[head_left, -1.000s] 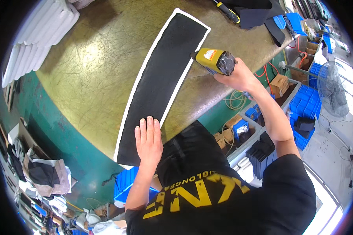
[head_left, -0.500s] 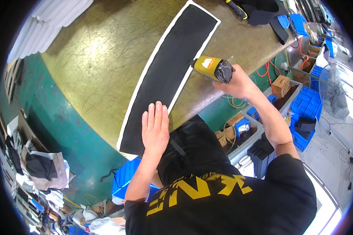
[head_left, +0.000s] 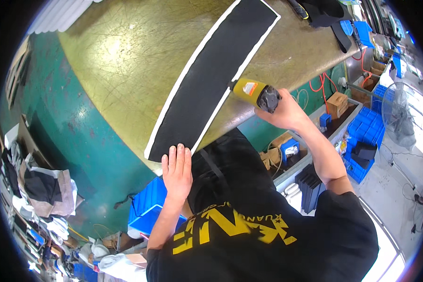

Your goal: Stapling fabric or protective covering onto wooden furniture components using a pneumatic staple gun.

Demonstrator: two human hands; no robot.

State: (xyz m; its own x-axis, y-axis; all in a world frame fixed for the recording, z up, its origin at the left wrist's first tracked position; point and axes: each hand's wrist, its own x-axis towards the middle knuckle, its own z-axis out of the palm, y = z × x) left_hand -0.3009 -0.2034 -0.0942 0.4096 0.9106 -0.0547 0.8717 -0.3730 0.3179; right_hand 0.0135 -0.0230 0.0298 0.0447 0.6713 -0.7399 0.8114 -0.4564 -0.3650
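I'm easing the black panel (head_left: 210,77) farther up the tabletop (head_left: 122,89), left hand (head_left: 177,175) lying flat on its near end, right hand (head_left: 287,112) clutching the yellow power tool (head_left: 250,90), bringing the tool's nose nearer that end.

Blk panel (head_left: 211,77), long & slightly curved, is edged in white w/ a wavy border. It's laid flat on table (head_left: 122,84), slanted from near L to far R, near end set close to table edge. Yellow/blk power tool (head_left: 256,94) is held w/ nose at panel's R edge, approx mid-length, rear end angled down to R
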